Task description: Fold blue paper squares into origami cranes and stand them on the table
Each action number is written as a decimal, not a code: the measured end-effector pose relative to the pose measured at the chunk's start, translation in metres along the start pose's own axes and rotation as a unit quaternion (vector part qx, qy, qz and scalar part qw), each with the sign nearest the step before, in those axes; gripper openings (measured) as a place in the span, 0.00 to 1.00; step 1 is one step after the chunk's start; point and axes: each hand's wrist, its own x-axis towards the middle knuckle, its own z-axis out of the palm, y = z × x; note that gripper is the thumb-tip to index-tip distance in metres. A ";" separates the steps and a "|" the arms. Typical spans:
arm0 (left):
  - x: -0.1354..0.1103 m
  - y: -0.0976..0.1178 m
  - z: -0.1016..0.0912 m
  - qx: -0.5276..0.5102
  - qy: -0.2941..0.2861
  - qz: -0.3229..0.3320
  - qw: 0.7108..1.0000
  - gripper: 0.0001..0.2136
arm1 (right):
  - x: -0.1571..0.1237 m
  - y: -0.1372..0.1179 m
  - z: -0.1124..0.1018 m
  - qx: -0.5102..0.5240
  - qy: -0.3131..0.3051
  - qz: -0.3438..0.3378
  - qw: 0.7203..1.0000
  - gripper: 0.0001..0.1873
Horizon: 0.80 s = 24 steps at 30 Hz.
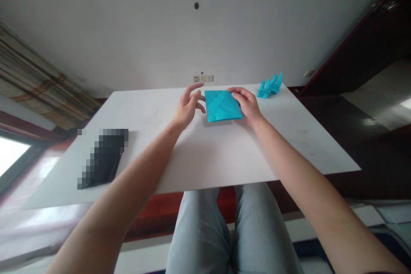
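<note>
On the white table [218, 158], at far left, lies a dark flat object [102, 158], pixelated beyond identification. The left hand [188, 107] shows fingers spread and slightly curled, the fingertips [202, 109] just beside the folded teal paper sheet [221, 106], which lies flat near the table's far edge. The right hand [247, 105] rests on the sheet's right corner, fingers pressed together, no pinch. Just beside it stands a spiky teal origami model [269, 87].
</note>
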 end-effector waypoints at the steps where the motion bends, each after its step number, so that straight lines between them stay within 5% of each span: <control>1: 0.000 0.000 0.000 0.000 -0.007 0.006 1.000 0.37 | 0.000 0.000 0.000 0.014 0.006 0.006 1.000 0.17; 19: -0.007 0.004 0.008 -0.017 -0.055 0.032 0.998 0.23 | -0.003 -0.003 -0.003 0.031 0.018 0.064 0.997 0.25; 24: -0.007 0.001 0.007 -0.002 -0.040 0.019 0.999 0.21 | -0.005 -0.001 0.001 0.052 -0.031 0.085 0.995 0.26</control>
